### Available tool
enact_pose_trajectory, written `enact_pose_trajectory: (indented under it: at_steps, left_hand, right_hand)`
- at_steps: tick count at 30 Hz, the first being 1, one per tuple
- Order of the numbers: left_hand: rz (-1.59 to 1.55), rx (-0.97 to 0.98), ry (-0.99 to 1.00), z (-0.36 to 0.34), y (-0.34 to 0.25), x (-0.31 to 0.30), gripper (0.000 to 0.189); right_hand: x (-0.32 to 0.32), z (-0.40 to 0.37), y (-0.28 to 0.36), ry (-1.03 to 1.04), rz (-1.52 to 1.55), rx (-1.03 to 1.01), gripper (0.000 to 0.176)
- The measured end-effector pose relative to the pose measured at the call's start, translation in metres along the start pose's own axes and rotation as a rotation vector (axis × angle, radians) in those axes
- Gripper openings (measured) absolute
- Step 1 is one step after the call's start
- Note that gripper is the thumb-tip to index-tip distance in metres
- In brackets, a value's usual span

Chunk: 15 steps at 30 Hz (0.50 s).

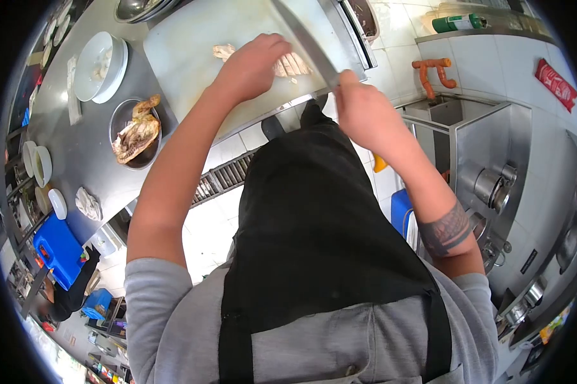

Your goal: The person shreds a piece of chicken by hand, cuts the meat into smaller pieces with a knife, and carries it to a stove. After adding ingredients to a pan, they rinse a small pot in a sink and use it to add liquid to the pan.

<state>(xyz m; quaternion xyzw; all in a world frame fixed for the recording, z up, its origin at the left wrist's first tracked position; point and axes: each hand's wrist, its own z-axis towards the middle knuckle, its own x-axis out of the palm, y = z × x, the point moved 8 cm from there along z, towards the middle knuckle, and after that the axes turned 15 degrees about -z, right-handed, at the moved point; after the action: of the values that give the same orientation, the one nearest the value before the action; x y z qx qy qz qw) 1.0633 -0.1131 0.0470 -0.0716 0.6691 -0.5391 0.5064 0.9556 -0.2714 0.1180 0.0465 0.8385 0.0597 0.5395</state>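
Observation:
On a large white cutting board (192,45) lies pale cooked meat, partly cut into slices (292,64). My left hand (253,64) presses down on the meat, fingers curled over it. My right hand (359,102) grips the handle of a big knife, whose long blade (304,38) runs up across the board just right of the slices. The part of the meat under my left hand is hidden.
A dark bowl with roasted poultry pieces (135,134) and a white plate (100,67) stand on the steel counter (84,153) to the left. Small cups (39,163) sit further left. A sink unit (487,166) is at right. Another person (64,294) stands far lower left.

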Motion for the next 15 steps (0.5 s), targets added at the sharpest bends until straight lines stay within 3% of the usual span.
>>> enact_pose_trajectory:
  at_steps: [2,3,5,6,8,9,11,15]
  left_hand:
    - [0.106,0.398,0.090,0.010,-0.026,0.012,0.041]
    - [0.110,0.404,0.087,0.015,-0.024,0.012,0.041]
    - [0.111,0.297,0.334,0.022,-0.009,0.031,0.048]
    - [0.113,0.297,0.335,0.021,-0.013,0.031,0.048]
    - [0.129,0.064,0.280,0.018,-0.006,0.029,0.047]
    - [0.132,0.068,0.285,0.010,-0.015,0.038,0.047]
    - [0.136,-0.266,-0.036,-0.008,-0.006,0.036,0.050]
    - [0.054,-0.332,-0.257,-0.023,-0.011,0.035,0.049]
  right_hand:
    - [-0.008,-0.008,-0.017,-0.058,0.043,0.054,0.016]
    - [-0.007,-0.010,-0.023,-0.094,0.042,0.063,0.020]
    - [-0.002,-0.015,-0.032,-0.077,0.082,0.111,0.020]
    - [0.001,-0.018,-0.036,-0.050,0.125,0.158,0.019]
    - [0.007,-0.019,-0.039,-0.080,0.114,0.130,0.019]
    - [0.007,-0.020,-0.039,-0.108,0.098,0.101,0.020]
    - [0.006,-0.022,-0.033,-0.091,0.084,0.103,0.019]
    - [0.006,-0.026,-0.017,0.019,-0.014,0.069,0.015]
